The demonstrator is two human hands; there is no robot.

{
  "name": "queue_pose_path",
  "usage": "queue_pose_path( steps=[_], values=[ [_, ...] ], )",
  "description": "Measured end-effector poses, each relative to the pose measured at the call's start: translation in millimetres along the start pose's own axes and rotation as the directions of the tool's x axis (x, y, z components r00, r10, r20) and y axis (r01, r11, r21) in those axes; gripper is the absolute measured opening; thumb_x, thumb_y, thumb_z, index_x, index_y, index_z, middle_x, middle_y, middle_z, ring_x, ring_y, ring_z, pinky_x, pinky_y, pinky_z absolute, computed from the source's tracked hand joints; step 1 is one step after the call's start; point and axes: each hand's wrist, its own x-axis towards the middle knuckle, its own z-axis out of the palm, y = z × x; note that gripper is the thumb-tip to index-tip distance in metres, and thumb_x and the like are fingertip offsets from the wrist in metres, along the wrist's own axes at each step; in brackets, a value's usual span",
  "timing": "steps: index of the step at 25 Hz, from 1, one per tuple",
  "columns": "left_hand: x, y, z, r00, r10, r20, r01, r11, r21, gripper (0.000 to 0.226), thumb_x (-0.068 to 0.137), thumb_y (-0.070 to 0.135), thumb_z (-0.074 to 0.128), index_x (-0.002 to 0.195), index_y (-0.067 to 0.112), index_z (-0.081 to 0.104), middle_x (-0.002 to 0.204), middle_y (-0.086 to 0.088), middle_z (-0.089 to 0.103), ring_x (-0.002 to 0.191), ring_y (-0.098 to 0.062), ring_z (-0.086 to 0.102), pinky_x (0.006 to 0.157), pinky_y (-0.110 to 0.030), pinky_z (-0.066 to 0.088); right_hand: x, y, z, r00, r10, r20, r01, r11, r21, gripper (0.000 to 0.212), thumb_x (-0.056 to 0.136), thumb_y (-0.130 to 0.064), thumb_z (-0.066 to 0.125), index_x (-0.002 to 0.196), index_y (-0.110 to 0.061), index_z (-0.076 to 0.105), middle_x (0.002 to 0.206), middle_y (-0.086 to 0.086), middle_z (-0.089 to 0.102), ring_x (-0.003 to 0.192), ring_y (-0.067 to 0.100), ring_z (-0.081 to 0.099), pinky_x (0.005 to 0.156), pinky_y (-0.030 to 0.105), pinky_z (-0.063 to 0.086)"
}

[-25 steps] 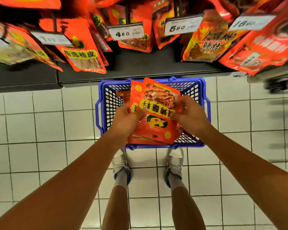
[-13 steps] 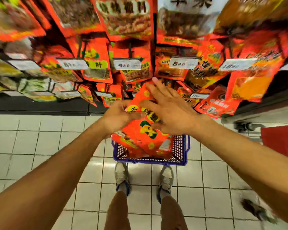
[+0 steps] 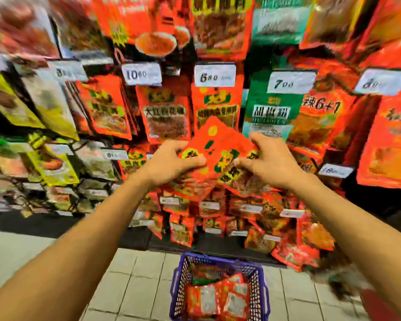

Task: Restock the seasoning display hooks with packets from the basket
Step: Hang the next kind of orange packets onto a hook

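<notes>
I hold a bunch of red seasoning packets [image 3: 218, 147] up in front of the display, below the hook with the 6.80 price tag [image 3: 214, 75]. My left hand [image 3: 169, 162] grips their left edge and my right hand [image 3: 267, 159] grips their right edge. The blue basket [image 3: 262, 295] stands on the tiled floor below, with several more red packets [image 3: 218, 297] inside. The picture is blurred by motion.
Rows of hanging packets fill the display: red ones [image 3: 164, 114] in the middle, a green one [image 3: 271, 112] to the right, yellow ones [image 3: 53, 163] at the left. More small packets [image 3: 218, 216] hang lower down. A dark shelf base [image 3: 33, 223] meets the floor.
Both hands have lifted the packets from the basket up to the display hooks. My view has tilted up from the floor to the hanging rows.
</notes>
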Motion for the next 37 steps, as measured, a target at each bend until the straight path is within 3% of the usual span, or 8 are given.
queue_pose_path(
  steps=[5, 7, 12, 16, 23, 28, 31, 37],
  values=[
    [2, 75, -53, 0.961, 0.166, -0.222, -0.192, 0.976, -0.1, 0.006, 0.086, 0.016, 0.075, 0.081, 0.018, 0.073, 0.072, 0.01, 0.073, 0.063, 0.0, 0.06, 0.06, -0.015, 0.05, 36, -49, -73, 0.981, 0.102, -0.165, -0.037, 0.932, 0.36, 0.023, 0.078, -0.024, 0.083, 0.088, -0.029, 0.062, 0.081, -0.01, 0.07, 0.072, 0.006, 0.057, 0.068, 0.025, 0.041],
    [5, 91, -62, 0.932, 0.171, -0.32, -0.239, 0.953, -0.188, 0.006, 0.087, 0.017, 0.075, 0.081, 0.017, 0.074, 0.075, 0.005, 0.074, 0.065, -0.008, 0.063, 0.063, -0.023, 0.052, 50, -69, -85, 0.963, 0.183, -0.196, -0.018, 0.774, 0.633, 0.012, 0.085, -0.016, 0.077, 0.093, -0.021, 0.071, 0.092, 0.004, 0.076, 0.079, 0.013, 0.062, 0.077, 0.032, 0.048],
    [22, 120, -70, 0.882, 0.163, -0.442, -0.327, 0.886, -0.327, 0.013, 0.088, 0.02, 0.075, 0.076, 0.019, 0.07, 0.07, -0.005, 0.069, 0.058, -0.019, 0.061, 0.055, -0.029, 0.05, 94, -112, -105, 0.911, 0.371, -0.177, 0.009, 0.413, 0.911, 0.009, 0.086, -0.005, 0.069, 0.084, -0.012, 0.073, 0.075, -0.003, 0.075, 0.062, 0.012, 0.068, 0.055, 0.023, 0.052],
    [32, 123, -92, 0.834, 0.144, -0.533, -0.349, 0.886, -0.307, 0.015, 0.083, 0.029, 0.077, 0.089, 0.015, 0.073, 0.088, -0.004, 0.078, 0.077, -0.02, 0.072, 0.069, -0.033, 0.057, 118, -117, -119, 0.921, 0.35, -0.169, -0.028, 0.494, 0.869, 0.022, 0.084, 0.005, 0.063, 0.09, -0.015, 0.07, 0.076, -0.003, 0.076, 0.063, 0.014, 0.069, 0.055, 0.025, 0.054],
    [43, 141, -115, 0.828, 0.122, -0.548, -0.349, 0.877, -0.331, 0.007, 0.085, 0.01, 0.069, 0.088, 0.017, 0.069, 0.083, -0.011, 0.068, 0.075, -0.024, 0.058, 0.071, -0.038, 0.047, 155, -128, -140, 0.832, 0.48, -0.277, -0.017, 0.523, 0.852, 0.017, 0.077, -0.03, 0.079, 0.084, -0.017, 0.07, 0.094, 0.011, 0.077, 0.088, 0.028, 0.072, 0.086, 0.057, 0.056],
    [45, 151, -129, 0.778, 0.145, -0.611, -0.378, 0.885, -0.272, 0.007, 0.091, 0.019, 0.068, 0.096, 0.015, 0.068, 0.09, -0.003, 0.075, 0.078, -0.021, 0.068, 0.074, -0.034, 0.053, 172, -134, -148, 0.784, 0.541, -0.306, -0.008, 0.501, 0.865, 0.028, 0.079, -0.032, 0.08, 0.06, -0.019, 0.064, 0.061, -0.004, 0.072, 0.066, 0.022, 0.069, 0.059, 0.031, 0.051],
    [45, 154, -137, 0.752, 0.151, -0.641, -0.377, 0.897, -0.232, 0.024, 0.095, 0.043, 0.062, 0.1, 0.02, 0.068, 0.092, 0.004, 0.077, 0.087, -0.016, 0.072, 0.076, -0.033, 0.054, 178, -134, -146, 0.754, 0.56, -0.345, -0.041, 0.563, 0.826, 0.028, 0.08, -0.035, 0.078, 0.061, -0.017, 0.065, 0.068, 0.001, 0.072, 0.07, 0.024, 0.066, 0.063, 0.036, 0.049],
    [50, 153, -139, 0.774, 0.276, -0.57, -0.414, 0.901, -0.127, 0.023, 0.094, 0.04, 0.065, 0.087, 0.019, 0.07, 0.082, 0.005, 0.078, 0.079, -0.015, 0.074, 0.074, -0.034, 0.056, 189, -130, -142, 0.747, 0.559, -0.359, -0.101, 0.63, 0.77, 0.026, 0.08, -0.032, 0.075, 0.061, -0.018, 0.065, 0.071, 0.004, 0.072, 0.074, 0.028, 0.069, 0.063, 0.037, 0.049]
  ],
)
